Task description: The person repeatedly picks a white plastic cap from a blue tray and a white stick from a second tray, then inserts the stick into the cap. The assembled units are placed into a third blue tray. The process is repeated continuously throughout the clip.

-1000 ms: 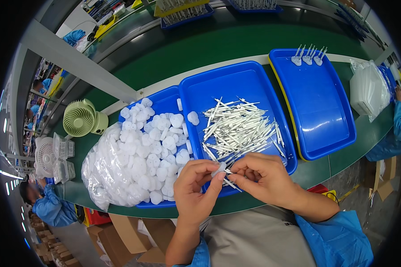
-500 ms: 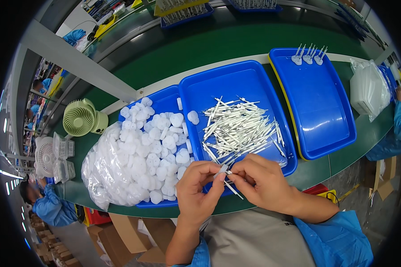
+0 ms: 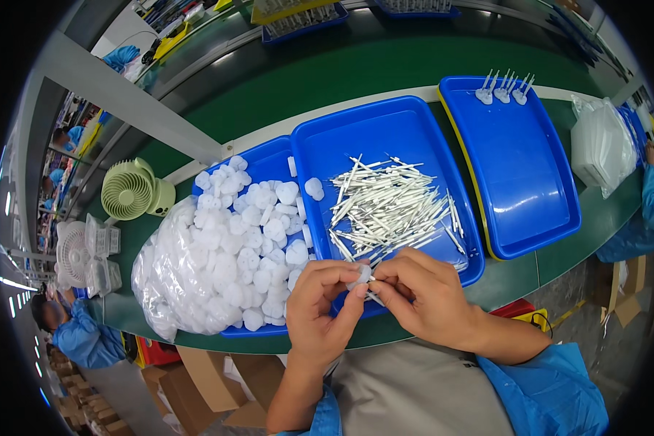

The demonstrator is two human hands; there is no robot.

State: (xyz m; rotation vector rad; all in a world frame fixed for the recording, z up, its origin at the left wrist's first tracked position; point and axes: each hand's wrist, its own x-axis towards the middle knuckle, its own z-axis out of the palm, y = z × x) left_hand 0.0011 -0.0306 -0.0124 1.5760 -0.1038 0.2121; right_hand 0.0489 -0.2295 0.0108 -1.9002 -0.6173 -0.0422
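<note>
My left hand pinches a translucent white lobed plastic disc between thumb and fingers. Close against it, my right hand grips thin white sticks at the disc's edge; fingers hide how many. Both hands are over the near edge of a blue tray that carries a heap of white sticks with thin tips. To the left, a heap of similar discs spills from a clear plastic bag. Three discs with upright sticks stand at the far end of the right blue tray.
A green fan and a white fan stand at the left beside clear plastic boxes. A bag of white trays lies at the right. Co-workers in blue sit nearby. Cardboard boxes are below the table.
The disc in my left hand has turned to show more of its face. The sticks by my right hand now stick out less below the fingers.
</note>
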